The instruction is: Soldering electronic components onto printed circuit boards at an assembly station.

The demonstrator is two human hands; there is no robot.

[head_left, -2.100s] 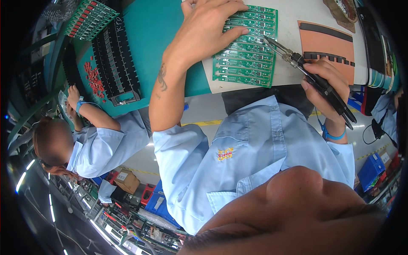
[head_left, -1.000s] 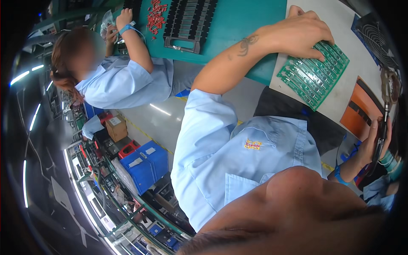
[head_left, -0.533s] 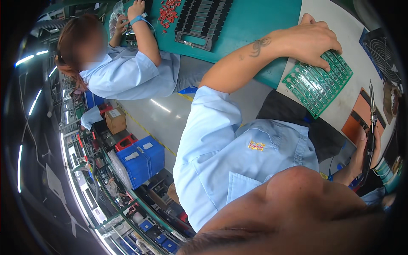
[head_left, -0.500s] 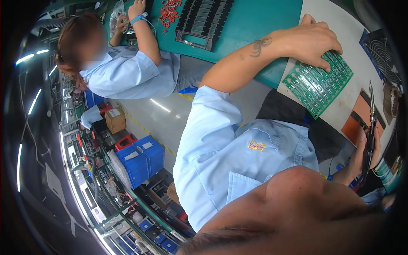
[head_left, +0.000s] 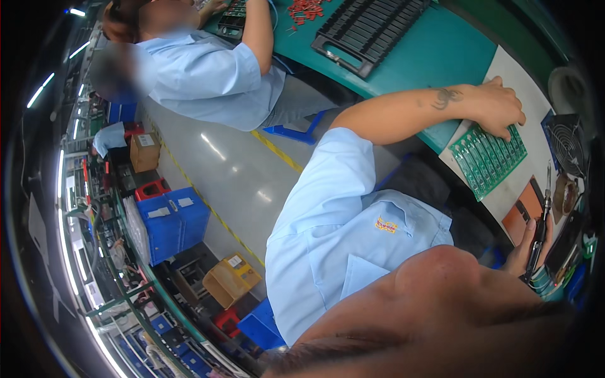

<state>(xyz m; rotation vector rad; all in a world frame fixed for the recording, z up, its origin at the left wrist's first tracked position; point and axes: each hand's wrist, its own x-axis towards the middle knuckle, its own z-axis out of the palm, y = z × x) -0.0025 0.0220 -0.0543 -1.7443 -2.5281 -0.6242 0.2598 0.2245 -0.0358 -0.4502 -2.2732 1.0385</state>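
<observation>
A green panel of printed circuit boards [head_left: 482, 165] lies on the pale work surface at the right. Over its far edge, my left hand [head_left: 501, 108] is closed with bent fingers, gripping the panel from above. My right hand [head_left: 520, 252], lower and nearer, is wrapped round the dark handle of a soldering iron [head_left: 539, 236]. The iron's metal tip points up and away, to the right of the panel and apart from it. Between the panel and the iron lies an orange-brown flat piece [head_left: 518, 217].
A fan with a round grille [head_left: 568, 143] stands beyond the iron. On the green mat [head_left: 435, 47] are a black slotted rack [head_left: 372, 34] and red components [head_left: 307, 9]. At the left a co-worker in a blue shirt [head_left: 208, 79] sits at the bench. Blue boxes [head_left: 179, 223] stand on the floor.
The whole view has turned, shifting the bench rightward and downward in the picture. My left hand stays on the circuit board panel, and my right hand keeps the soldering iron.
</observation>
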